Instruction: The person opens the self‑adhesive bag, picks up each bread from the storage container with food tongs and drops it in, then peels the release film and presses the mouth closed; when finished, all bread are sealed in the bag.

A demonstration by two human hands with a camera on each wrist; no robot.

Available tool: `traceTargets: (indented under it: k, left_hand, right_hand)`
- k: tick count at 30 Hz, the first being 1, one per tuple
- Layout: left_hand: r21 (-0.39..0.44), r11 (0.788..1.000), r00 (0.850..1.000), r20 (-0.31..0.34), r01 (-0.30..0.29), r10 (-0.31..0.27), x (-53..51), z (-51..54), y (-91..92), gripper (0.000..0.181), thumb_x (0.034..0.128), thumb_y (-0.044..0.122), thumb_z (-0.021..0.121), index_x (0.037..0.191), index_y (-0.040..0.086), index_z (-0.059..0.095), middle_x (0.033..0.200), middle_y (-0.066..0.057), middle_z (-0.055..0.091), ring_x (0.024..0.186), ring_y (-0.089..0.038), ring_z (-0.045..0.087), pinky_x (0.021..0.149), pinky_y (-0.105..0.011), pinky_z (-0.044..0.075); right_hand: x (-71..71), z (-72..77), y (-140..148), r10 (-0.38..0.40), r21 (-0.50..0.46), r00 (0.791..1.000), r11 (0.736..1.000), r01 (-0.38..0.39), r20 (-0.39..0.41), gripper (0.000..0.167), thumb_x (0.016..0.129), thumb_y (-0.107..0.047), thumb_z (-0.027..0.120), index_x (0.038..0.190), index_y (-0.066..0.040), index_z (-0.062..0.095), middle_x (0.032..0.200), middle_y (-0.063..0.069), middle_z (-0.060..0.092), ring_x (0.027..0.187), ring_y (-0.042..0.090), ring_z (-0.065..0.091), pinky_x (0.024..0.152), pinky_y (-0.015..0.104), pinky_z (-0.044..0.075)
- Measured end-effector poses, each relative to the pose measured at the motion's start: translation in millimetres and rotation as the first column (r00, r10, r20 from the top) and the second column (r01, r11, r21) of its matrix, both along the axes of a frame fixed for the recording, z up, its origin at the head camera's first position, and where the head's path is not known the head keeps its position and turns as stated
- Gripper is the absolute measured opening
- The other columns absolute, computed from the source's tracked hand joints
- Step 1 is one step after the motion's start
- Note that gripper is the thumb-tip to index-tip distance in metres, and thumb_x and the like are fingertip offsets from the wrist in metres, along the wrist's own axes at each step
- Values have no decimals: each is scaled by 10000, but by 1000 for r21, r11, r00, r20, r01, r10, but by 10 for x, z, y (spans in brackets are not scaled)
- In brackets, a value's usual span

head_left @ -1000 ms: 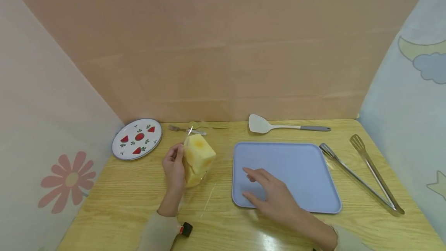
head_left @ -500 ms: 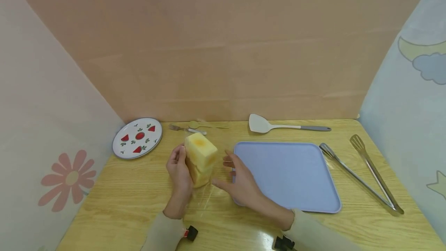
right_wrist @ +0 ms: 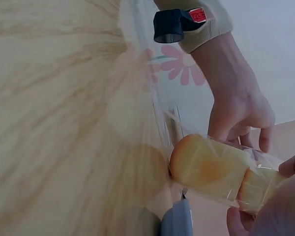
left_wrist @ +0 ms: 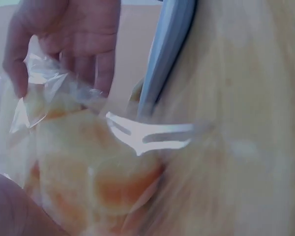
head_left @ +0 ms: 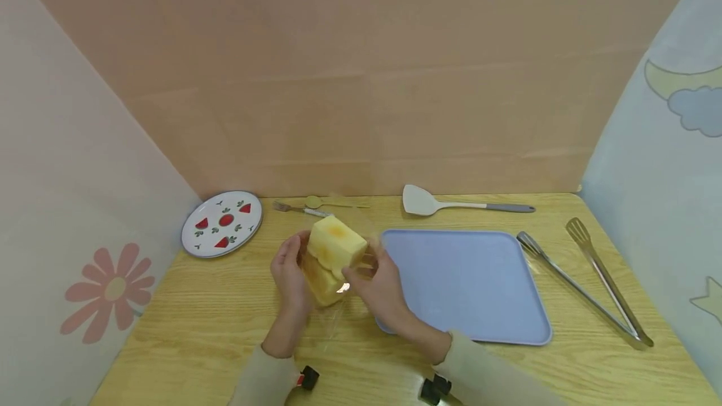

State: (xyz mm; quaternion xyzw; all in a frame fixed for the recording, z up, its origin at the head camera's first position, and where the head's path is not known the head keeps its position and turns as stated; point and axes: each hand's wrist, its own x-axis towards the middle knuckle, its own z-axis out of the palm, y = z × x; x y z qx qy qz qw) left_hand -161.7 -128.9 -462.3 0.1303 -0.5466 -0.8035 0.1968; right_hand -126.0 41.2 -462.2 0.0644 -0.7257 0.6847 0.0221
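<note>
The pale, wood-grained bench [head_left: 209, 331] carries a round, red-patterned plate [head_left: 225, 221] at back left, perhaps two stacked, though the rim is hard to read. Along the back lie a fork [head_left: 294, 208], a yellowish spoon [head_left: 314, 202] and a white spatula [head_left: 420, 201]; nearer, a blue tray [head_left: 468, 287], with spread metal tongs [head_left: 608, 284] on its right.

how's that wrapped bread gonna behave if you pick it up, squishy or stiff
The wrapped bread will probably squash if gripped hard, since it looks like a puffy, browned loaf. The shiny clear bag may feel slippery, and its creased film could shift under fingers. Rolling seems unlikely, given the blocky, flat-sided shape.
</note>
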Motion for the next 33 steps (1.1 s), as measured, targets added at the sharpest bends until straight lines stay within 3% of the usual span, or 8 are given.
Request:
traceTargets:
  k: [6, 12, 14, 16, 21, 25, 30, 33]
  left_hand:
    - [-115, 985, 992, 17, 129, -128, -56, 90, -250, 305, 1191, 157, 528, 1199, -21, 776, 1112, 26, 802, 1086, -123, 747, 1007, -245, 577]
    - [-340, 900, 958, 10, 274, -288, -129, 126, -429, 274, 1131, 60, 639, 1314, -129, 716, 1134, 104, 807, 1077, -33, 736, 971, -184, 583]
    - [-386, 872, 945, -4, 301, -328, -140, 117, -454, 272, 1119, 18, 641, 1325, -150, 701, 1140, 118, 804, 1067, -31, 726, 953, -176, 587]
    - [-405, 863, 941, -22, 301, -339, -146, 102, -461, 259, 1106, -25, 637, 1314, -170, 693, 1126, 134, 802, 1043, -31, 733, 914, -172, 597]
    - [-385, 899, 960, -93, 210, -264, -161, 28, -412, 214, 1082, -48, 669, 1239, -190, 704, 1031, 148, 814, 915, -8, 748, 789, -146, 604]
    - [-316, 937, 972, -124, 151, -199, -174, -32, -349, 137, 1073, -39, 691, 1152, -148, 720, 954, 115, 823, 820, -19, 745, 702, -151, 603]
    - [-212, 969, 978, -136, 130, -161, -158, -81, -293, 90, 1135, 35, 619, 1069, 23, 679, 948, 89, 794, 822, -35, 723, 702, -167, 597]
    - [-180, 971, 972, -148, 157, -184, -138, -106, -270, 113, 1189, 111, 517, 1107, 77, 588, 987, 78, 759, 841, -39, 700, 713, -176, 590]
  right_hand:
    - [-59, 8, 55, 24, -41, 1000, 999, -24, -7, 568, 963, -94, 778, 1484, 13, 579, 1312, 206, 670, 1148, 351, 723, 906, 331, 649]
    - [-110, 49, 102, 64, -68, 997, 995, -68, -50, 577, 928, -48, 738, 1475, 50, 583, 1291, 195, 660, 1155, 305, 694, 967, 272, 602]
    - [-124, 49, 111, 84, -74, 994, 993, -89, -66, 628, 933, -26, 728, 1531, 44, 550, 1343, 198, 656, 1206, 315, 682, 1025, 314, 596]
    - [-134, 42, 118, 96, -70, 993, 992, -100, -69, 673, 938, -17, 726, 1573, 35, 510, 1391, 211, 654, 1264, 339, 662, 1098, 389, 577]
    - [-135, 10, 137, 112, -78, 993, 990, -114, -33, 861, 974, -60, 749, 1701, -30, 289, 1577, 246, 552, 1449, 410, 547, 1217, 574, 477]
    - [-122, -3, 130, 113, -157, 993, 981, -115, -22, 874, 1008, -87, 782, 1653, -62, 193, 1712, 180, 380, 1521, 404, 480, 1180, 482, 518]
    - [-100, -45, 98, 70, -301, 992, 949, -98, -104, 710, 1015, -27, 769, 1452, -37, 211, 1669, 198, 287, 1492, 436, 522, 1065, 292, 590]
    - [-86, -72, 84, 11, -350, 985, 934, -72, -172, 482, 1056, 8, 676, 1319, 36, 273, 1636, 226, 285, 1475, 494, 536, 1076, 349, 606]
